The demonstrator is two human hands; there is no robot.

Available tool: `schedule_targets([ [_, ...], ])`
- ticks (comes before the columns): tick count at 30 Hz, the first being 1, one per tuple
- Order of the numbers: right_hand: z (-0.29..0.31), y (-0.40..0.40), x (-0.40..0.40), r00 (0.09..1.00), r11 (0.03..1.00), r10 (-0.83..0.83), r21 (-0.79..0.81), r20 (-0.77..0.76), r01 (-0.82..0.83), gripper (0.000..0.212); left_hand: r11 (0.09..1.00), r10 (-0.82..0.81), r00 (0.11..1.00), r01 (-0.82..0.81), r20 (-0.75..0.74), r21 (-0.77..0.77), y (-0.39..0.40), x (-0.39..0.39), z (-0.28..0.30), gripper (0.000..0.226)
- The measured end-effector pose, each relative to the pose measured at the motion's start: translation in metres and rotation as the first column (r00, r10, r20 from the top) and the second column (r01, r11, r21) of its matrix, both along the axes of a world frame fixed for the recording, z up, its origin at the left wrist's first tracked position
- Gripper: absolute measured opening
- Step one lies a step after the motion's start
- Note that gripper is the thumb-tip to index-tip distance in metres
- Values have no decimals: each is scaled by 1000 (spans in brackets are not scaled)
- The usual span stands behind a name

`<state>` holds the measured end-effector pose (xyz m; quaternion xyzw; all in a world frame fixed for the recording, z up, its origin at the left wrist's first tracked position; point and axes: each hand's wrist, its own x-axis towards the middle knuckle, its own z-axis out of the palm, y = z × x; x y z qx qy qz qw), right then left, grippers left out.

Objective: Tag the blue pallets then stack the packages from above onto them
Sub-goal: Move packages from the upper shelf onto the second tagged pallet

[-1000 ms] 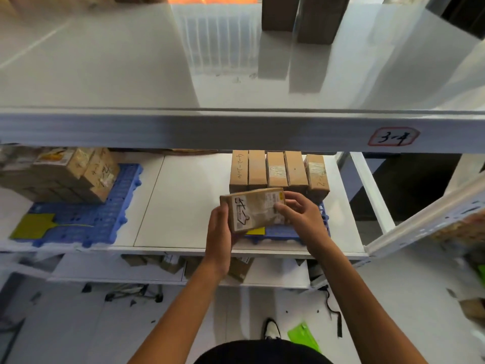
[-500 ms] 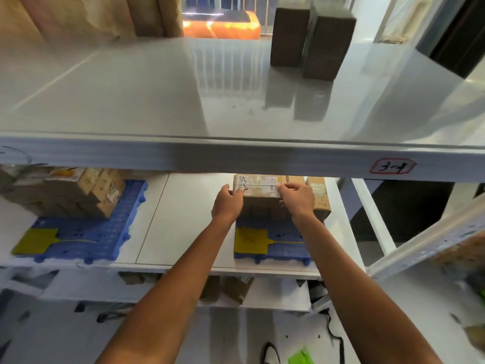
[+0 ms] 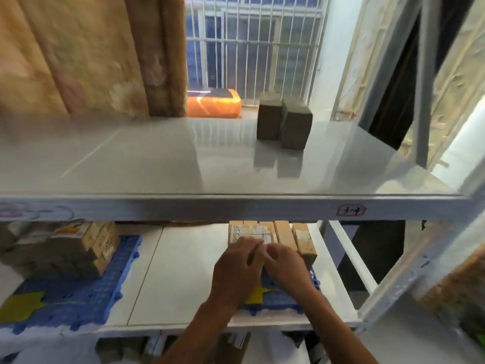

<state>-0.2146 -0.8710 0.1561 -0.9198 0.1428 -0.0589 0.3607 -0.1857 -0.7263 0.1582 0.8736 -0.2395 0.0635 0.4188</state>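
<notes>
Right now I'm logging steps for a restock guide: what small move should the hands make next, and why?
Probably lift both hands to the upper shelf for a package. The last box already lies on the row on the right pallet, and two packages stand above.

Both hands [image 3: 262,261] close together before packages [image 3: 273,235] on blue pallet [image 3: 278,300].

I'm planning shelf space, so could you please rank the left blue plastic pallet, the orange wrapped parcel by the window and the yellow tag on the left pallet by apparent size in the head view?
1. Left blue plastic pallet, clearly largest.
2. Orange wrapped parcel, though it sits farther away, so its true size is unsure.
3. Yellow tag, slightly smaller-looking; close to the parcel.
</notes>
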Motion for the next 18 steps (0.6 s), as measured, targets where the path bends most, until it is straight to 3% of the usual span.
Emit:
schedule_targets([
  [3, 53, 15, -41, 985, 988, 152, -32, 79, -149, 26, 997, -56, 998, 57, 35, -52, 15, -41, 49, 52],
  [6, 120, 19, -73, 944, 976, 204, 26, 258, -217, 19, 964, -90, 993, 107, 78, -244, 24, -69, 106, 47],
  [9, 170, 10, -86, 857, 985, 99, 71, 506, -156, 19, 890, -132, 986, 164, 105, -425, 26, -79, 157, 47],
  [12, 200, -10, -67, 751, 990, -58, 135, 658, -43, 13, 852, -119, 988, 151, 95, -502, 14, -61, 190, 68],
  [14, 212, -20, -47, 754, 983, -128, 181, 644, 13, 25, 849, -114, 993, 116, 35, -515, 0, -38, 202, 65],
  [18, 220, -37, 2, 850, 971, -189, 221, 492, 89, 57, 939, 19, 999, -35, -51, -343, -29, 18, 215, 62],
])
